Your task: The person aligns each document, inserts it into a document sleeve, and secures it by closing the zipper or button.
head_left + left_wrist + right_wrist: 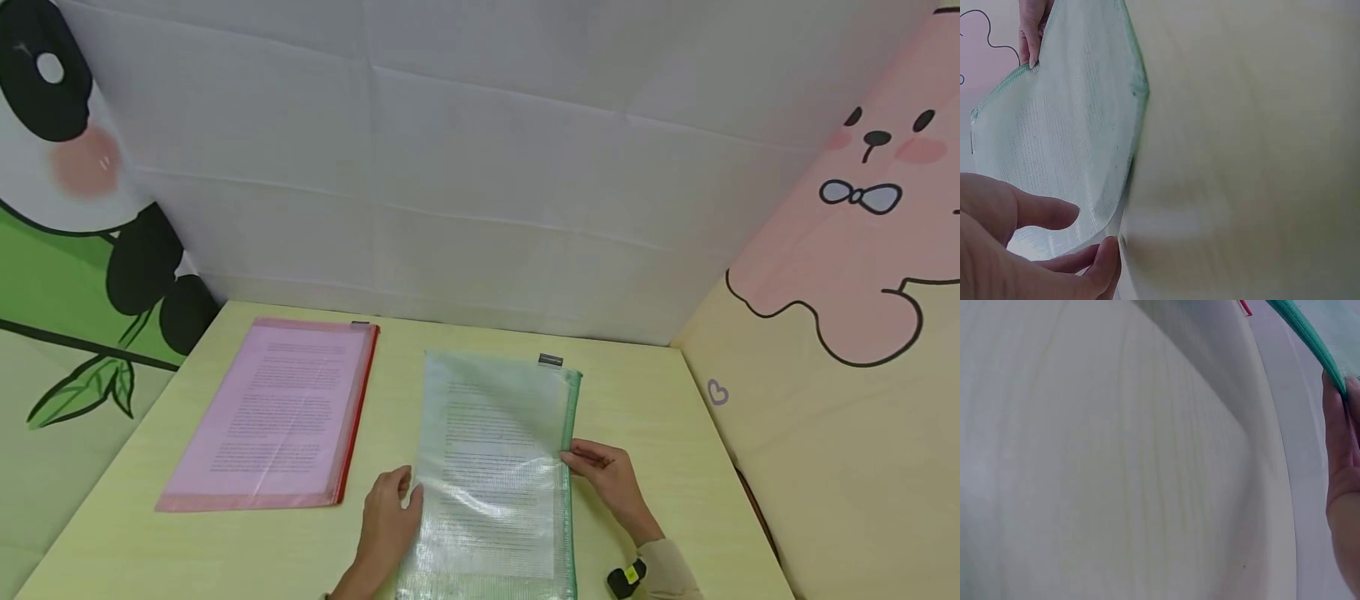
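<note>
A clear green zip document pouch (487, 467) with a printed sheet inside lies at the middle of the table, a dark pull tab at its top right corner. My right hand (607, 479) pinches its green zipper edge between thumb and fingers, and the right wrist view shows that edge (1310, 340) lifted off the table. By the pouch's left edge is my left hand (390, 517). In the left wrist view the left thumb stands apart from the fingers (1107, 262), whose tips are at the pouch's edge; whether they touch it I cannot tell.
A pink zip pouch (277, 408) with a red zipper and printed paper lies on the left of the light yellow table (645, 392). A white backdrop (510, 183) rises behind, with cartoon-printed panels at both sides. A dark strap device is at the right wrist.
</note>
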The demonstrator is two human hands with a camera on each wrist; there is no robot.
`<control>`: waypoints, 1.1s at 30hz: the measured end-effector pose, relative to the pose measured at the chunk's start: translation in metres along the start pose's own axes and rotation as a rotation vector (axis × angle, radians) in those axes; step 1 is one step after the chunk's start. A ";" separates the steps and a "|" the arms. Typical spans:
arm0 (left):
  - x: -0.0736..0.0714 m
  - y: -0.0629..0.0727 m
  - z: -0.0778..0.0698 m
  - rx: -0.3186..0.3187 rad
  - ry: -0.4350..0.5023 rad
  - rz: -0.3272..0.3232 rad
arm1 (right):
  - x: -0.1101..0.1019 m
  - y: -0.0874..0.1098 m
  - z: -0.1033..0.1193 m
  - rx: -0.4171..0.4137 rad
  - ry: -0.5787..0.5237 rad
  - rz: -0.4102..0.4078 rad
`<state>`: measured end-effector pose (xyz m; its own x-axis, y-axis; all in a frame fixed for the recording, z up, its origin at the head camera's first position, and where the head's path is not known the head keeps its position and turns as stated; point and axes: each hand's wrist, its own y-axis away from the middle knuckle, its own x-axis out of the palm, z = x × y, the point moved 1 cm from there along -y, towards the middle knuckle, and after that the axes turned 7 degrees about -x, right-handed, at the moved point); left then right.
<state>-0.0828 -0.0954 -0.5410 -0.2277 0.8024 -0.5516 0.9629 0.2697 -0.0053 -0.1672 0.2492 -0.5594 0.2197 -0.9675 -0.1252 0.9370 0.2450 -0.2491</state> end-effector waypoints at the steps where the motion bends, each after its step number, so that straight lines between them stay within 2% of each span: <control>1: -0.001 0.000 0.001 -0.003 0.011 0.007 | 0.000 0.000 0.000 -0.002 -0.003 0.001; 7: -0.004 -0.002 0.003 0.009 0.067 0.018 | 0.001 -0.001 0.001 0.000 0.000 -0.013; 16: -0.007 -0.013 0.003 -0.017 0.091 -0.047 | 0.005 -0.007 0.001 0.048 0.057 -0.104; 24: -0.012 -0.023 0.000 -0.021 0.093 -0.079 | 0.012 -0.018 0.003 0.074 0.037 -0.139; 33: -0.019 -0.037 -0.003 0.052 0.080 -0.116 | 0.020 -0.035 0.007 0.157 0.016 -0.183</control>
<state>-0.1144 -0.1194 -0.5276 -0.3466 0.8081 -0.4763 0.9353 0.3366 -0.1096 -0.1937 0.2205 -0.5467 0.0396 -0.9935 -0.1070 0.9918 0.0521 -0.1167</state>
